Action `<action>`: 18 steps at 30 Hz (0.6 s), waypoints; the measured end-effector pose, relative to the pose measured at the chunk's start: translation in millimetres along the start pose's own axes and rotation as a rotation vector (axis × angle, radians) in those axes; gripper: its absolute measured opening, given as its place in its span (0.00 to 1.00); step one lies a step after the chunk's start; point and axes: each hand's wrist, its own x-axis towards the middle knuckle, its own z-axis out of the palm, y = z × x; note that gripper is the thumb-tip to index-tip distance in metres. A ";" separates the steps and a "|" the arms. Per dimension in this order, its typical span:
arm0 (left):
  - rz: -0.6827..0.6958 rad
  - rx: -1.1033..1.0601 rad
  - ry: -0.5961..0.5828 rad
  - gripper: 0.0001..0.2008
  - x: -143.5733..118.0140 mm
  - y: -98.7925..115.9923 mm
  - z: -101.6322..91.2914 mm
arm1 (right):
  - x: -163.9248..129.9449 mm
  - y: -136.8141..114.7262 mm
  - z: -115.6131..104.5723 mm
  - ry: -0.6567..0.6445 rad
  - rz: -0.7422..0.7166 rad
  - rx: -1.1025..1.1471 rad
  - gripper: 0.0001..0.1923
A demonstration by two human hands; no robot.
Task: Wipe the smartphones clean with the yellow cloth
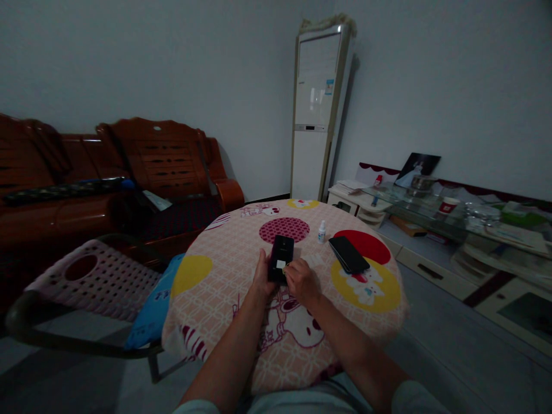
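Observation:
Over the round table, a black phone (283, 248) is tilted up with what looks like its back towards me. My left hand (261, 275) grips its left side and lower edge. A small white patch (280, 264) shows on the phone's lower half. Against that part, my right hand (302, 279) is closed in a pinch; whatever its fingertips hold is too small to make out. To the right stands a little white dropper bottle (321, 233). A second dark flat item (349, 255), like a phone or wallet case, lies beyond my right hand.
A patterned cloth (233, 270) covers the table. At left are a woven chair (103, 273) with a blue cushion (157, 305) and a wooden sofa (159, 155). A tall air conditioner (314, 115) stands behind; a cluttered glass-topped cabinet (425, 210) runs along the right.

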 end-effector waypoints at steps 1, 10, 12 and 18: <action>0.004 0.001 0.009 0.26 0.4 0.1 0.0 | 0.5 0.1 0.3 0.002 0.007 -0.005 0.09; -0.024 0.010 -0.100 0.25 0.7 -8.1 0.3 | 2.0 4.4 1.3 0.093 0.109 -0.037 0.12; -0.038 0.011 -0.087 0.25 -0.3 -8.1 0.6 | 1.1 -1.3 1.9 0.062 0.045 -0.021 0.11; -0.071 0.020 -0.071 0.26 -2.9 -8.3 4.1 | 5.5 -6.6 3.6 0.033 -0.002 0.008 0.11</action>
